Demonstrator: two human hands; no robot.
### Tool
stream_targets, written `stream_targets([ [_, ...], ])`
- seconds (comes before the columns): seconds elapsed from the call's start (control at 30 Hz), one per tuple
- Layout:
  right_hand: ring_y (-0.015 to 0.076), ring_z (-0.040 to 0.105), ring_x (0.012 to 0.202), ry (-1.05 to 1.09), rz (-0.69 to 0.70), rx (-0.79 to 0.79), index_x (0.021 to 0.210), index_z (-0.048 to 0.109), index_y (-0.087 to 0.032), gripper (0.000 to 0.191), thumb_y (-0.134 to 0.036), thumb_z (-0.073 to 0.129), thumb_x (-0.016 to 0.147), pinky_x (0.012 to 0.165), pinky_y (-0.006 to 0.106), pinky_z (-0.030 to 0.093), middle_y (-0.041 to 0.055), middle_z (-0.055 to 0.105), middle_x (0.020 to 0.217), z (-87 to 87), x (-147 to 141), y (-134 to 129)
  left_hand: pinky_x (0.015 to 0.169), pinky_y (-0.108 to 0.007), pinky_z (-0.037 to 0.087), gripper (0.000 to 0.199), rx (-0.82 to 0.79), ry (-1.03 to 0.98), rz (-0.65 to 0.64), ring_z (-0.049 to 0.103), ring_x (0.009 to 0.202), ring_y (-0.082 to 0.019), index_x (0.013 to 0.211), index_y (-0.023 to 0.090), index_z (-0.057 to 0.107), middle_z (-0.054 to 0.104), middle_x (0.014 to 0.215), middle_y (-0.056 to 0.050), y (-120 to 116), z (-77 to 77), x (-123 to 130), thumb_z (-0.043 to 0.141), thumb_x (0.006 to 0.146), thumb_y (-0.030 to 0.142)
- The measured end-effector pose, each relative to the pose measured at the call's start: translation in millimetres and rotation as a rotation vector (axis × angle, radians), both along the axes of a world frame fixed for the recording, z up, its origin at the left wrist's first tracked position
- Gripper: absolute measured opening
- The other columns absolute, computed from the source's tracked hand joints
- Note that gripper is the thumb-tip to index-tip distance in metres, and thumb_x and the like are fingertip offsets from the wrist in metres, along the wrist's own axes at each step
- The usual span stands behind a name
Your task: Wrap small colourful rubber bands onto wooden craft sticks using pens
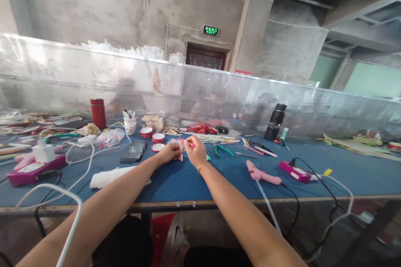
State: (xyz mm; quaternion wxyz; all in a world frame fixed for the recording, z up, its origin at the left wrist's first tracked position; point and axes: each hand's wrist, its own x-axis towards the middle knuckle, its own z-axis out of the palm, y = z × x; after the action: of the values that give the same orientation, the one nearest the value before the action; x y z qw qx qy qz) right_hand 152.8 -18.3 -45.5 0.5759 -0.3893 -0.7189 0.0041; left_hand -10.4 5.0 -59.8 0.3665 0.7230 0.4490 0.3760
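My left hand [170, 153] is closed on a thin, pale wooden craft stick [181, 157], held upright over the blue table. Just beside it my right hand [196, 152], with a gold bracelet at the wrist, is closed on a small pinkish-red thing [192, 144] whose kind I cannot make out. The two hands nearly meet at the stick, and the fingers partly hide both things. Red-rimmed round lids [158, 137] lie to the left of my hands. To the right are teal-handled pliers [225, 150].
A pink glue gun [261, 175] lies at the right front beside a purple power strip [294, 172]. White cables [93, 162] loop across the left side. A red flask [98, 114], a cup of pens [129, 126] and a black bottle [275, 122] stand near the perforated metal screen [200, 87].
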Motion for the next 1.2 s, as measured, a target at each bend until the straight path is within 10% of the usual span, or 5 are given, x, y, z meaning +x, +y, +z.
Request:
stream_targets([
  [1.2,0.0162,0.061,0.073,0.034,-0.036,-0.015,0.081,0.058,-0.022,0.017,-0.035,0.049,0.088,0.07,0.025,0.043,0.0003,0.067,0.077,0.4,0.3,0.5,0.051,-0.022,0.041,0.03,0.009,0.011,0.011,0.057,0.053,-0.011,0.067,0.016,0.055,0.063,0.057,0.001,-5.3,4.6,2.1,0.067,0.072,0.044],
])
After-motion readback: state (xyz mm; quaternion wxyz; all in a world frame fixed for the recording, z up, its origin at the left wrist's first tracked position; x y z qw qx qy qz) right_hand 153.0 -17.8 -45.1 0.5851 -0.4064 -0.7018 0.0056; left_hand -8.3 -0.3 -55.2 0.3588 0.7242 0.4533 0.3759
